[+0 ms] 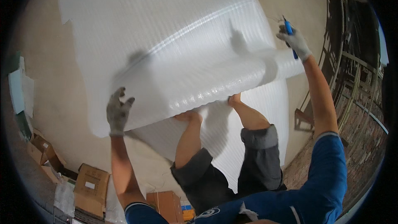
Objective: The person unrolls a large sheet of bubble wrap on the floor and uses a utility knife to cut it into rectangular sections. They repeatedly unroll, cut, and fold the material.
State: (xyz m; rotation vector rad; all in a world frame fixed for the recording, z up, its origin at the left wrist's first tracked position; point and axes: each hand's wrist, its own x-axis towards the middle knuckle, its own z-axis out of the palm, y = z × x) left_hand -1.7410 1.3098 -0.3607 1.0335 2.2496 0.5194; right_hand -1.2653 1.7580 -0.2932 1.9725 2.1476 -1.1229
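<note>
A wide sheet of white foam wrap (124,37) is spread on the floor, its near part folded or rolled into a thick tube (224,84) in front of my feet. In a grey-white work glove, my left hand (119,111) is raised near the sheet's left edge, fingers apart and nothing in them. My right hand (295,42), gloved too, is closed around a slim blue utility knife (289,28) with its thin dark tip pointing up and away. That hand is by the right end of the tube. More foam (265,99) lies under my legs.
Cardboard boxes (92,186) stand at the lower left, with another brown box (165,207) close to my left elbow. Flat pale panels (18,89) lean at the far left. Along the right side are wooden poles (352,85) and a brick surface (365,141).
</note>
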